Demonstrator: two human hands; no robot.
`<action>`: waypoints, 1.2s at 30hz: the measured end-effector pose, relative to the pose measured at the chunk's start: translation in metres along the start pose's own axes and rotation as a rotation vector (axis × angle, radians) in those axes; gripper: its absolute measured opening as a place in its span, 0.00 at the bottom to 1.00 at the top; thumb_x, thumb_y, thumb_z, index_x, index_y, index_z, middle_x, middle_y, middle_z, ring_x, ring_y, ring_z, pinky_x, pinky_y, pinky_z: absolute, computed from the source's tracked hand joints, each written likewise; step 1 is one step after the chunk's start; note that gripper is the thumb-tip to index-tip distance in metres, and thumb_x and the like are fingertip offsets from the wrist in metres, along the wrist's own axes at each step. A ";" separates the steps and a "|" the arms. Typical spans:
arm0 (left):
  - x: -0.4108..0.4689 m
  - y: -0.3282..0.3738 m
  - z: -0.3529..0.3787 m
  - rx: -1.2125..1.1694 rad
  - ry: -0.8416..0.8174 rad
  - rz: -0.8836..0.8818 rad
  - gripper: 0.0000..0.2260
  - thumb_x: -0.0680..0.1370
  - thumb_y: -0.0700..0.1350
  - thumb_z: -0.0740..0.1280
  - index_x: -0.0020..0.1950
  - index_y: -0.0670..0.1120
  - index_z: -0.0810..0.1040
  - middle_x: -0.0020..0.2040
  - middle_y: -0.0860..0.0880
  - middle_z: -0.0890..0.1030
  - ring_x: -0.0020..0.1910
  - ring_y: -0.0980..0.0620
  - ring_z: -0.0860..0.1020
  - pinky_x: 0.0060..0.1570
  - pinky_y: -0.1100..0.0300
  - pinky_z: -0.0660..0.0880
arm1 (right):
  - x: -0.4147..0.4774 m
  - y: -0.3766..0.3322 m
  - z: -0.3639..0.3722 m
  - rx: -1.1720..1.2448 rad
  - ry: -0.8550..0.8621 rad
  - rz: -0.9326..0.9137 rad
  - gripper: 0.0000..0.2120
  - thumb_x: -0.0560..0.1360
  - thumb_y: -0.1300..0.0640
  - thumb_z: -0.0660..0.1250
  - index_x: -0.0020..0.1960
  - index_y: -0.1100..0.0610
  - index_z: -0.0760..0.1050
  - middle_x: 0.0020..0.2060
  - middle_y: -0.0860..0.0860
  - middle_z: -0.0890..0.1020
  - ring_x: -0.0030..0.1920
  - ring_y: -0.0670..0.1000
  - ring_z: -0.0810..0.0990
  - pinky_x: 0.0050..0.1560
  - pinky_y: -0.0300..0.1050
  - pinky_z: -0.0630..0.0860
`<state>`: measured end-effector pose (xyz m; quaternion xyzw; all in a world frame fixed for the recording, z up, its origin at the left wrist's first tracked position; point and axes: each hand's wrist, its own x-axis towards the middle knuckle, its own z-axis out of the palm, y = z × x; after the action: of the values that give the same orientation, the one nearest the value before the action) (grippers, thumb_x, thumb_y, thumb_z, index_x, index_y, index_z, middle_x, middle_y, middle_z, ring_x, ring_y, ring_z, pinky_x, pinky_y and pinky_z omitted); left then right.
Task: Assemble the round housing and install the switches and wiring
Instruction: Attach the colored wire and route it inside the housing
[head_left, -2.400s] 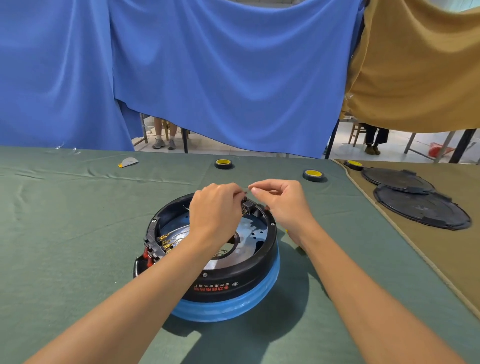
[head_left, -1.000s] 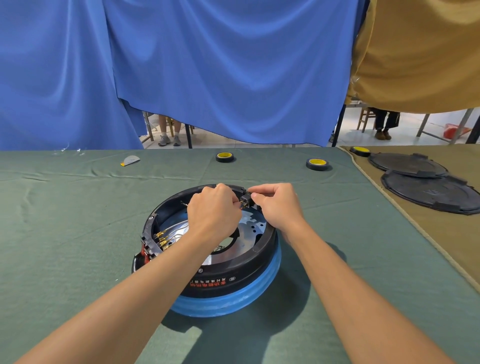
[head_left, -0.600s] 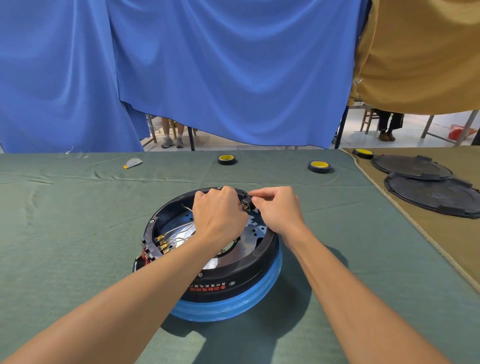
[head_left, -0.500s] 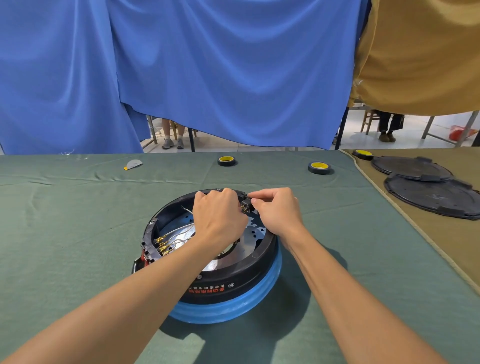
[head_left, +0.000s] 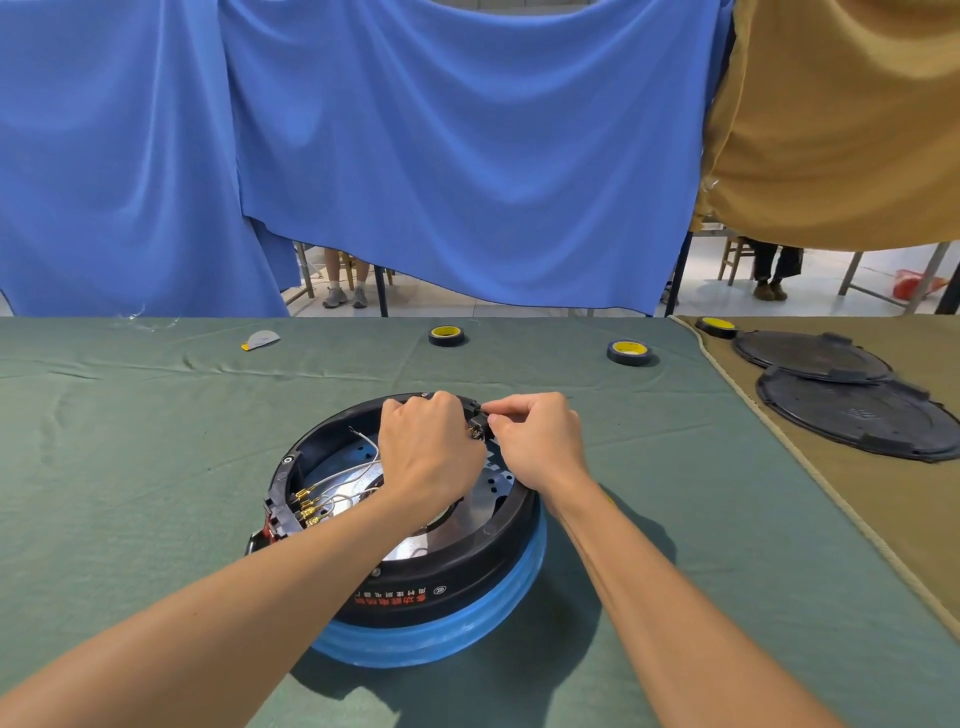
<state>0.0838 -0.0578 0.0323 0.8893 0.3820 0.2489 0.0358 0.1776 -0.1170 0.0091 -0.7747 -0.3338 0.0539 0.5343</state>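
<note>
The round housing (head_left: 447, 577), black with a blue lower band, sits on the green table cloth in front of me. Inside it lie a shiny metal plate and white wires (head_left: 343, 475) that run to brass terminals at its left rim. At the far rim both hands meet over a small black switch (head_left: 480, 423). My right hand (head_left: 537, 441) pinches the switch with thumb and forefinger. My left hand (head_left: 428, 449) has its fingers curled at the same spot, and its fingertips are hidden behind the knuckles.
Two rolls of black tape with yellow cores (head_left: 447, 336) (head_left: 628, 352) lie at the back of the green table. A third roll (head_left: 717, 326) and two black round covers (head_left: 852, 415) rest on the tan cloth to the right. A small grey scraper (head_left: 261, 340) lies far left.
Both hands have stayed at the switch on the far rim, with only small finger shifts. The camera view has tilted a little.
</note>
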 end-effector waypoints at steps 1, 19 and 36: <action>0.000 0.002 0.000 -0.002 0.003 -0.006 0.06 0.75 0.41 0.65 0.45 0.44 0.82 0.40 0.47 0.82 0.43 0.46 0.77 0.57 0.56 0.63 | 0.000 0.000 0.000 0.000 -0.001 -0.004 0.09 0.77 0.60 0.67 0.53 0.54 0.84 0.49 0.50 0.85 0.49 0.48 0.80 0.50 0.42 0.79; 0.026 -0.067 -0.030 -0.240 -0.135 -0.089 0.06 0.77 0.41 0.69 0.52 0.46 0.84 0.49 0.46 0.85 0.51 0.45 0.81 0.55 0.49 0.78 | 0.000 -0.001 -0.006 -0.034 -0.058 -0.004 0.09 0.76 0.59 0.66 0.52 0.52 0.84 0.49 0.49 0.86 0.52 0.51 0.81 0.56 0.51 0.78; 0.018 -0.070 -0.021 -0.051 -0.294 0.159 0.11 0.81 0.52 0.63 0.52 0.49 0.83 0.45 0.48 0.82 0.48 0.43 0.78 0.46 0.55 0.70 | -0.004 -0.007 -0.006 -0.045 -0.042 0.012 0.10 0.77 0.61 0.66 0.52 0.53 0.84 0.44 0.48 0.85 0.45 0.46 0.80 0.48 0.41 0.76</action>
<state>0.0383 0.0014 0.0405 0.9424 0.2945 0.1275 0.0940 0.1738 -0.1230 0.0167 -0.7871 -0.3415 0.0659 0.5093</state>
